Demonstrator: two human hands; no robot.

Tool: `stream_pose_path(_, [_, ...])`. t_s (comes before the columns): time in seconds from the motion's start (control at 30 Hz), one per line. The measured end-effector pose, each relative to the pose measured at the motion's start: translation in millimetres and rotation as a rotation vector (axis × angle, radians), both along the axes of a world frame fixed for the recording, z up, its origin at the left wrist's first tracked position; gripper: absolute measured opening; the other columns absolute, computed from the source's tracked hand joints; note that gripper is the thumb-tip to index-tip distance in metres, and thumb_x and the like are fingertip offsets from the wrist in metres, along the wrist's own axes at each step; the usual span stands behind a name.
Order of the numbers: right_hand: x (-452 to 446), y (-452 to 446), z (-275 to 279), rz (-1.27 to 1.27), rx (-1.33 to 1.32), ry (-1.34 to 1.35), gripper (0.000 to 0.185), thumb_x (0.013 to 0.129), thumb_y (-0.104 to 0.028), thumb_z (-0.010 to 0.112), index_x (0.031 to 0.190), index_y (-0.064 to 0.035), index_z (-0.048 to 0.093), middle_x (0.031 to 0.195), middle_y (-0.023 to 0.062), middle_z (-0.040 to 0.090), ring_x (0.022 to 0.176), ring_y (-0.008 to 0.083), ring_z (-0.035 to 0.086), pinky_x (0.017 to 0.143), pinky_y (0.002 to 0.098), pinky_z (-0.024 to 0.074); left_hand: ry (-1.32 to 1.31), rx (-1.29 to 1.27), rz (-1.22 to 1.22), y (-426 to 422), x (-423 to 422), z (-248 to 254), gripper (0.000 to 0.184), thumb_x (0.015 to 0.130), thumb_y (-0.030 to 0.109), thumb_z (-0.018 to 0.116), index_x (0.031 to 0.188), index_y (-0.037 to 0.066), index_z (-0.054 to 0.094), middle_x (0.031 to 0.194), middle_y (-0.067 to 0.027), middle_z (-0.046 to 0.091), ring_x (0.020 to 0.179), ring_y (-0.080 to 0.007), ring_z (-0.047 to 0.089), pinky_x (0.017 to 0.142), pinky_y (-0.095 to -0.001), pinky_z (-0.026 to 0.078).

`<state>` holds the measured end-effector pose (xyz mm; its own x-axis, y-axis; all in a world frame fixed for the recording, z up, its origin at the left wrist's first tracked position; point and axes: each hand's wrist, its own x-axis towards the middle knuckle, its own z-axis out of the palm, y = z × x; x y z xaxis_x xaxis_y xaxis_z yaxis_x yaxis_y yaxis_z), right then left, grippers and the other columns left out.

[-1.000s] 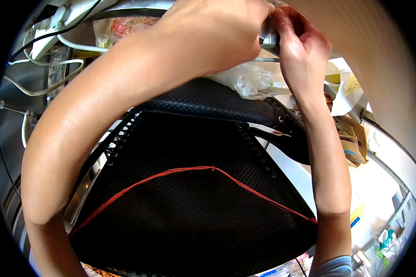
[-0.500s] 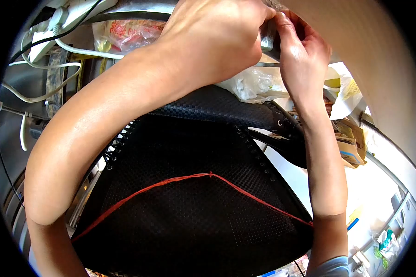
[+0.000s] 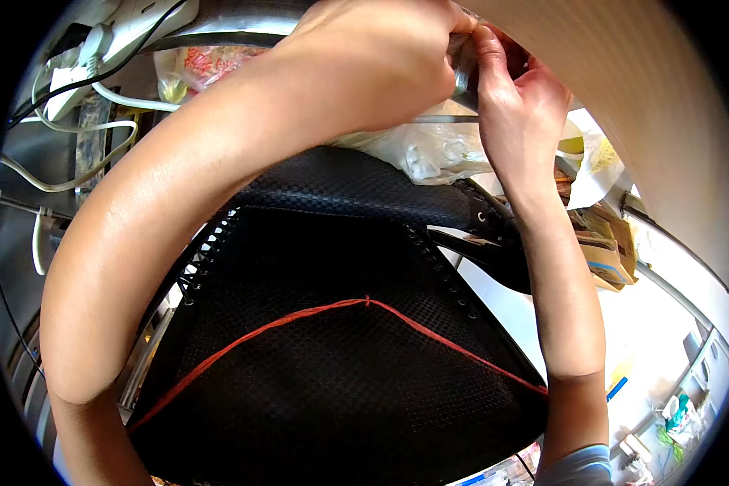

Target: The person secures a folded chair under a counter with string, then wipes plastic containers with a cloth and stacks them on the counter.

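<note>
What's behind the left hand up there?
A shiny grey surface peeks out beside the left hand; crumpled clear plastic shows below. Whatever lies directly behind the hand is covered.

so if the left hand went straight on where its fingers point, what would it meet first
The left hand would probably meet the thumb of the right hand first: the two look touching or nearly so. Depth is unclear, so the pale curved surface nearby might come sooner.

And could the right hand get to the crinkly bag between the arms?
Probably yes. The right hand looks close to the clear plastic bag, with nothing visible between them, though depth is hard to judge. That hand is up by the left hand, so would likely have to come down first.
</note>
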<state>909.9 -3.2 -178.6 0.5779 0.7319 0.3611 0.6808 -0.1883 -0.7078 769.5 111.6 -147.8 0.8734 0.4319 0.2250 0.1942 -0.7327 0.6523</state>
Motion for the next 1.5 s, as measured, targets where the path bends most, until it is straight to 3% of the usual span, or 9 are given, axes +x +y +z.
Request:
stream_pose_path(0.1, [-4,-4,6,0.043,-0.116,0.005,0.025,0.099,-0.015,0.065,0.116,0.0017,0.07,0.107,0.0172,0.073,0.097,0.0273,0.071,0.088,0.0364,0.054,0.076,-0.073,-0.016,0,-4,13,0.022,0.092,0.013,0.052,0.104,0.002,0.067,0.094,-0.0276,0.069,0.09,-0.0455,0.067,0.08,-0.0514,0.054])
stream_pose_path(0.17, [-15,1,12,0.018,-0.011,-0.235,0.016,0.094,-0.012,0.064,0.101,0.0023,0.068,0.087,0.0202,0.068,0.081,0.0386,0.063,0.071,0.0482,0.0479,0.062,-0.105,-0.034,1,-4,15,0.023,0.092,0.014,0.052,0.103,0.001,0.067,0.094,-0.0282,0.069,0.09,-0.0462,0.067,0.079,-0.0518,0.054])
stream_pose_path(0.4, [3,-9,5,0.107,-0.148,-1.106,0.014,0.089,-0.009,0.067,0.097,0.0026,0.068,0.089,0.021,0.065,0.083,0.0376,0.062,0.071,0.0511,0.0464,0.071,0.121,0.045,-9,-3,1,0.019,0.089,0.013,0.058,0.099,0.0,0.068,0.089,-0.024,0.07,0.081,-0.0422,0.069,0.074,-0.0499,0.056])
stream_pose_path(0.6, [-13,1,18,-0.009,-0.084,0.226,0.015,0.09,-0.007,0.068,0.101,0.0034,0.069,0.085,0.0158,0.069,0.074,0.0333,0.065,0.071,0.0435,0.051,-0.058,0.114,0.016,-5,-6,-7,0.021,0.086,0.011,0.063,0.104,0.001,0.068,0.087,-0.022,0.069,0.081,-0.0419,0.068,0.074,-0.0487,0.056])
stream_pose_path(0.67, [-8,-1,6,0.039,0.015,0.05,0.015,0.091,-0.006,0.068,0.103,0.0027,0.069,0.087,0.0165,0.07,0.077,0.0336,0.066,0.072,0.0429,0.0512,-0.041,0.085,0.005,-8,-10,-6,0.025,0.086,0.013,0.065,0.107,0.001,0.068,0.09,-0.0228,0.069,0.084,-0.0423,0.068,0.075,-0.0484,0.056])
stream_pose_path(0.73, [-1,-2,0,0.086,0.112,-0.125,0.015,0.092,-0.006,0.067,0.104,0.0019,0.069,0.089,0.0172,0.071,0.08,0.0338,0.067,0.073,0.0423,0.0514,-0.023,0.115,0.071,-18,-16,-2,0.026,0.094,0.015,0.07,0.117,0.003,0.073,0.066,-0.0135,0.066,0.053,-0.0156,0.061,0.052,-0.0321,0.048])
stream_pose_path(1.13, [28,4,-3,0.179,-0.145,-0.572,0.025,0.095,-0.013,0.065,0.116,0.0007,0.067,0.107,0.02,0.07,0.101,0.0375,0.066,0.088,0.0453,0.0512,0.077,-0.056,0.057,-20,-51,-9,0.053,0.091,0.006,0.068,0.143,0.013,0.06,0.082,-0.0092,0.074,0.056,-0.0113,0.06,0.054,-0.0288,0.05])
stream_pose_path(1.33, [40,15,-29,0.192,0.135,0.085,0.04,0.097,-0.014,0.064,0.134,-0.0022,0.057,0.129,0.0158,0.066,0.118,0.029,0.061,0.1,0.0377,0.0501,0.051,-0.129,0.034,-23,-54,-10,0.053,0.089,0.003,0.066,0.141,0.011,0.061,0.087,-0.0088,0.074,0.059,-0.0134,0.06,0.057,-0.0314,0.051])
stream_pose_path(1.5, [26,13,-2,0.05,-0.346,-0.695,0.03,0.099,-0.014,0.058,0.126,0.0006,0.062,0.125,0.0186,0.067,0.118,0.0321,0.062,0.1,0.0413,0.0494,0.038,-0.063,0.024,-25,-52,-12,0.052,0.089,0.002,0.066,0.14,0.01,0.061,0.088,-0.0084,0.073,0.059,-0.015,0.06,0.059,-0.0314,0.051])
